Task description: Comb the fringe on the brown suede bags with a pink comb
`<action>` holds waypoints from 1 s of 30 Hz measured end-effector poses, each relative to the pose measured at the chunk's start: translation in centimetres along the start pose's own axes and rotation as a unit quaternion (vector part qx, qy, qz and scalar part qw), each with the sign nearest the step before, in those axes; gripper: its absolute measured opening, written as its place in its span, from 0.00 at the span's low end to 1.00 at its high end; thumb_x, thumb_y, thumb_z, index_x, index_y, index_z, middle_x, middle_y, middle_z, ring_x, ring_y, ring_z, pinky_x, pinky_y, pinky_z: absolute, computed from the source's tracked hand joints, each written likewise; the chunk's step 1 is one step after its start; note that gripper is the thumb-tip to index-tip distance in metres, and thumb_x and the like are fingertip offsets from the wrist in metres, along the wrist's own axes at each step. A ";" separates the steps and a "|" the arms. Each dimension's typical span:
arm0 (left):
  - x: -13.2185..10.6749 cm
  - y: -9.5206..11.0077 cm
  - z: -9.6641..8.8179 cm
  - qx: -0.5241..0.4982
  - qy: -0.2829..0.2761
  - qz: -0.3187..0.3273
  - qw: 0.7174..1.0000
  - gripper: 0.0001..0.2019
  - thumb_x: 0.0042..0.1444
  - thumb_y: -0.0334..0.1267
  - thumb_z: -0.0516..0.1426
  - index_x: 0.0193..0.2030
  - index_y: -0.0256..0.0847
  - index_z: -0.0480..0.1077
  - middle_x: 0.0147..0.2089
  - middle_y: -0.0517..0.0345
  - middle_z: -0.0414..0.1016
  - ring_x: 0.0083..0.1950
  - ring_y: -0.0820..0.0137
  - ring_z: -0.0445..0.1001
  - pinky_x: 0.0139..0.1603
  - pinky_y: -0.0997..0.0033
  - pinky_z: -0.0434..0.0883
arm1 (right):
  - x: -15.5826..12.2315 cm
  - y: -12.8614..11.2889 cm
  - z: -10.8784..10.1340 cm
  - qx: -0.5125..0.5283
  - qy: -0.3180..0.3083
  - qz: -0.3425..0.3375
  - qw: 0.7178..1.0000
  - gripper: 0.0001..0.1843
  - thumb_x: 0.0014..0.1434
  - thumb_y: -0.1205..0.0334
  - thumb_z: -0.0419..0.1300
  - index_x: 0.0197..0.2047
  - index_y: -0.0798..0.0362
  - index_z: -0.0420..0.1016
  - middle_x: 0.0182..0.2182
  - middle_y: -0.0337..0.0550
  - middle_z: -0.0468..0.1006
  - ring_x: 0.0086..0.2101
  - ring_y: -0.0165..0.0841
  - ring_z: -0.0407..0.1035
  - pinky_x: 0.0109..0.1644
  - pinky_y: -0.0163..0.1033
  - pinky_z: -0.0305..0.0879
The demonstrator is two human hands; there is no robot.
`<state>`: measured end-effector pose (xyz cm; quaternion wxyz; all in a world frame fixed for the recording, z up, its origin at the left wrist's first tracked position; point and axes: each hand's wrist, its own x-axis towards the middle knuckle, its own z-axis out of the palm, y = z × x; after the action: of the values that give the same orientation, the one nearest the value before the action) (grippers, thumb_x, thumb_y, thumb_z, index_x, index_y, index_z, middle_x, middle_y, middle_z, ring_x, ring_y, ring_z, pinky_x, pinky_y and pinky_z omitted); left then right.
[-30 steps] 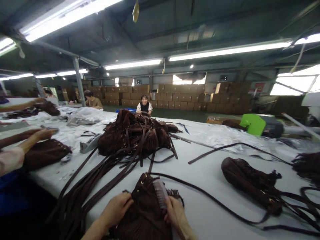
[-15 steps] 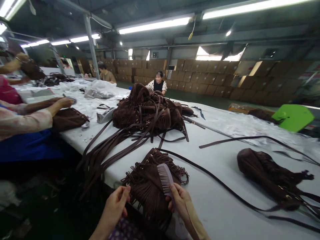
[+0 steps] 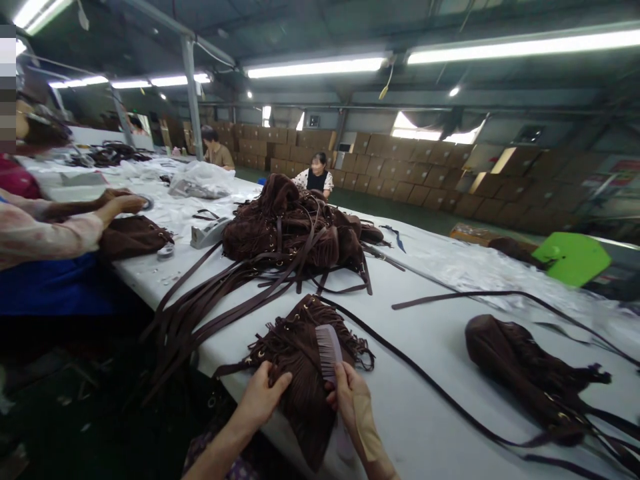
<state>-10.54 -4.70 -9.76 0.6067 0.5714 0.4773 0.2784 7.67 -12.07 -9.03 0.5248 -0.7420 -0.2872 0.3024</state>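
A dark brown fringed bag point(image 3: 300, 333) with gold eyelets lies at the table's near edge, its lower fringe reaching past the edge. My left hand point(image 3: 263, 398) grips its left side, the thumb on top of the fringe; some fingertips are hidden. Wrapped around a pale lilac comb point(image 3: 327, 343) is my right hand point(image 3: 350, 393), and the comb's teeth lie against the fringe. A short strap end point(image 3: 233, 368) sticks out left of the bag, and a long strap point(image 3: 400, 357) runs from its top toward the right.
A heap of similar brown bags point(image 3: 300, 227) is beyond, its straps point(image 3: 215, 300) hanging over the table edge. Another bag point(image 3: 520, 373) lies at right. A co-worker's hands point(image 3: 123, 203) are over a bag point(image 3: 135, 237) at left. Plastic wrapping point(image 3: 440, 260) covers the far right table.
My left hand has let go of the strap end by the gold ring and moved onto the bag's left side. The comb stays in my right hand, nearly in place.
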 end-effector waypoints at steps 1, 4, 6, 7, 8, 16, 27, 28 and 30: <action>0.0 -0.2 -0.1 -0.001 -0.001 0.006 1.000 0.25 0.48 0.62 0.58 0.37 0.41 0.60 0.18 0.70 0.63 0.15 0.77 0.60 0.16 0.78 0.54 | 0.0 0.2 -0.1 -0.001 -0.001 0.000 1.000 0.27 0.52 0.35 0.50 0.36 0.52 0.69 0.16 0.35 0.71 0.13 0.29 0.64 0.13 0.31 0.56; -0.5 -1.0 -1.0 0.004 -0.019 -0.018 1.000 0.27 0.49 0.63 0.56 0.41 0.42 0.58 0.14 0.74 0.59 0.10 0.77 0.56 0.12 0.79 0.48 | 0.0 0.9 -0.3 0.003 -0.002 0.004 1.000 0.28 0.53 0.34 0.50 0.37 0.52 0.69 0.17 0.35 0.72 0.14 0.29 0.65 0.14 0.31 0.57; -1.0 -1.4 -1.6 0.001 -0.049 -0.054 0.997 0.29 0.48 0.65 0.55 0.43 0.42 0.57 0.14 0.74 0.61 0.09 0.77 0.56 0.11 0.79 0.45 | 0.0 1.3 -0.3 0.010 -0.005 0.008 1.000 0.28 0.54 0.34 0.50 0.38 0.52 0.68 0.18 0.35 0.72 0.14 0.29 0.65 0.15 0.31 0.57; -1.2 -1.5 -1.9 -0.004 -0.067 -0.073 0.995 0.31 0.46 0.66 0.55 0.44 0.42 0.56 0.14 0.74 0.62 0.09 0.77 0.58 0.10 0.80 0.45 | 0.0 1.5 -0.2 0.013 -0.006 0.009 1.000 0.28 0.54 0.34 0.50 0.38 0.52 0.68 0.18 0.35 0.72 0.15 0.29 0.65 0.15 0.31 0.57; -1.4 -1.6 -2.1 -0.011 -0.085 -0.091 0.992 0.32 0.45 0.67 0.56 0.44 0.42 0.56 0.14 0.74 0.63 0.09 0.76 0.59 0.10 0.80 0.46 | 0.0 1.6 -0.2 0.015 -0.007 0.010 1.000 0.28 0.54 0.34 0.50 0.37 0.52 0.68 0.18 0.34 0.72 0.15 0.29 0.65 0.15 0.31 0.56; -1.5 -1.7 -1.0 -0.015 -0.170 -0.123 0.978 0.30 0.43 0.69 0.57 0.35 0.43 0.59 0.16 0.71 0.63 0.10 0.81 0.54 0.12 0.81 0.44 | -0.1 1.8 -0.3 0.026 -0.013 0.009 1.000 0.29 0.53 0.31 0.52 0.37 0.50 0.68 0.18 0.33 0.71 0.15 0.29 0.64 0.16 0.31 0.55; -1.1 -0.1 -2.2 0.144 -0.086 0.035 0.985 0.27 0.53 0.67 0.46 0.25 0.43 0.59 0.20 0.62 0.63 0.24 0.71 0.62 0.26 0.71 0.59 | -0.2 1.2 -0.6 0.030 -0.033 0.015 0.999 0.28 0.52 0.31 0.52 0.38 0.49 0.67 0.16 0.31 0.67 0.14 0.30 0.61 0.17 0.34 0.54; -1.2 0.3 -2.5 0.163 -0.063 0.071 0.982 0.26 0.55 0.65 0.46 0.24 0.43 0.61 0.24 0.59 0.67 0.28 0.70 0.65 0.30 0.69 0.61 | -0.2 1.0 -0.7 0.030 -0.035 0.014 0.999 0.29 0.53 0.32 0.52 0.42 0.49 0.67 0.16 0.31 0.67 0.14 0.30 0.61 0.17 0.34 0.55; -1.3 0.8 -2.7 0.163 -0.040 0.099 0.981 0.25 0.56 0.63 0.47 0.24 0.42 0.62 0.26 0.58 0.68 0.30 0.69 0.65 0.33 0.69 0.61 | -0.3 0.7 -0.8 0.031 -0.039 0.012 0.999 0.32 0.54 0.34 0.52 0.51 0.50 0.63 0.16 0.31 0.68 0.15 0.32 0.61 0.18 0.35 0.56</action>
<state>-13.32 -4.53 -8.33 0.4937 0.7175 0.4330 0.2322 8.17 -12.99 -9.48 0.5323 -0.7166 -0.2892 0.3457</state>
